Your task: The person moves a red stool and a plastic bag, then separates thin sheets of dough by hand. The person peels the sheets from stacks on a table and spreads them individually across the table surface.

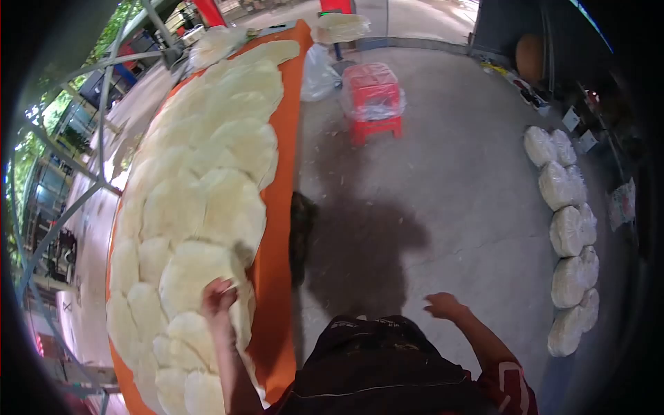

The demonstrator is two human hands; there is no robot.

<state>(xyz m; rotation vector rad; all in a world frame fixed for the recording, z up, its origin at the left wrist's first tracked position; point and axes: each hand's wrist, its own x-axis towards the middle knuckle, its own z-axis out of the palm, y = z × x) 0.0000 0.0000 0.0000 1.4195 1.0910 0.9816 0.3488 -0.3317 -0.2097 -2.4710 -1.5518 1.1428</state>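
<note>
Thin, round, pale cream sheets [235, 207], like rice paper or flatbread, lie overlapping on a long orange-covered table [277, 297] to my left. Over the near part of these sheets is my left hand [220, 296], its fingers curled together. Whether a sheet's edge or something small is pinched there, I cannot make out. My right hand [446, 306] hangs over the concrete floor on the other side, away from the table. Its fingers are loosely bent with a gap at the thumb, and no object shows in it.
A red plastic stool [373, 90] wrapped in clear film stands ahead, beside a white plastic bag [320, 75]. Another stack of pale sheets [342, 28] is farther back. Wrapped white bundles [568, 232] line the floor at right. A metal frame [104, 124] runs along the left.
</note>
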